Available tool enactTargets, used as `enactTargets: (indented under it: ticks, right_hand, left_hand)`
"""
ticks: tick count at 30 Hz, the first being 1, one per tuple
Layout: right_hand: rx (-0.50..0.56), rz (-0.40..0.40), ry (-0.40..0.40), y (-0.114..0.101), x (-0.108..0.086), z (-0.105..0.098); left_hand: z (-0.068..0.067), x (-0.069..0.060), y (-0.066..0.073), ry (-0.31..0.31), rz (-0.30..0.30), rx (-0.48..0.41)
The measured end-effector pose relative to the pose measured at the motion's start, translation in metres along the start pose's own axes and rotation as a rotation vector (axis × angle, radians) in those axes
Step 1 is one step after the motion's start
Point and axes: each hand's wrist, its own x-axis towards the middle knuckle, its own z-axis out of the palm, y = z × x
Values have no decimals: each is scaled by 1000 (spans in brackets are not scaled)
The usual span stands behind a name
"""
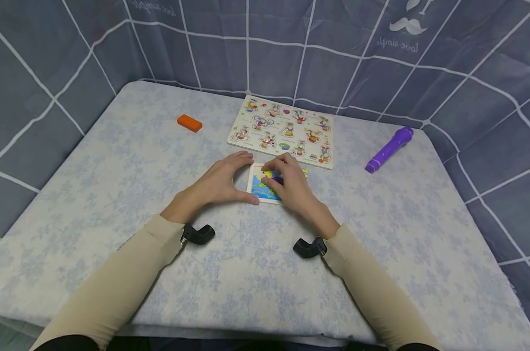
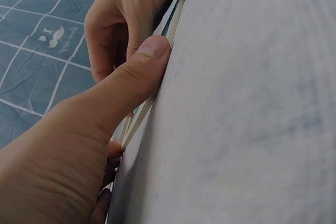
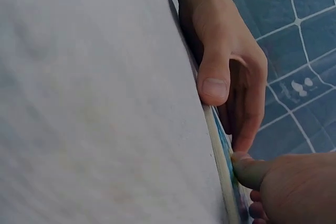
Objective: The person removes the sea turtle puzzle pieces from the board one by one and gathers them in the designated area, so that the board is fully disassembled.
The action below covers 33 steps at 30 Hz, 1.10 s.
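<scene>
Pale blue-and-white floral tablecloth, grey-blue gridded curtain behind; your small white-framed board with a blue picture lies near the middle of the table. Your left hand spreads wide along its left side, thumb at the near left corner. Your right hand curls over the picture; whether it pinches anything, cannot tell. Risk, judged: a sideways push could skid the board if your left thumb lifts or the cloth slips. Hidden: most of the board's right part, beneath your right hand, bar a yellow sliver; both wrist views catch the board only edge-on.
</scene>
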Motion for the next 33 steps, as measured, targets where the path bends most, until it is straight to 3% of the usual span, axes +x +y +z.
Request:
enactTargets:
  ticks: [7,11,17,22,33]
  right_hand:
    - [-45,-8,-110,-4,4,-7]
    - [-43,1,-120,-6,6,-9]
    - [-25,8,-37,-7,4,-7]
    - [-5,-38,68,-2,2,-4]
    - [78,-45,123,2,-5,-1]
  left_hand:
    - [1,-1,0,-6,-5,2]
    - [2,0,0,-3,-1,-4]
    - [0,1,0,3,-3,2]
    - [0,1,1,-8,-13,7]
    - [-1,0,2,-10,-27,9]
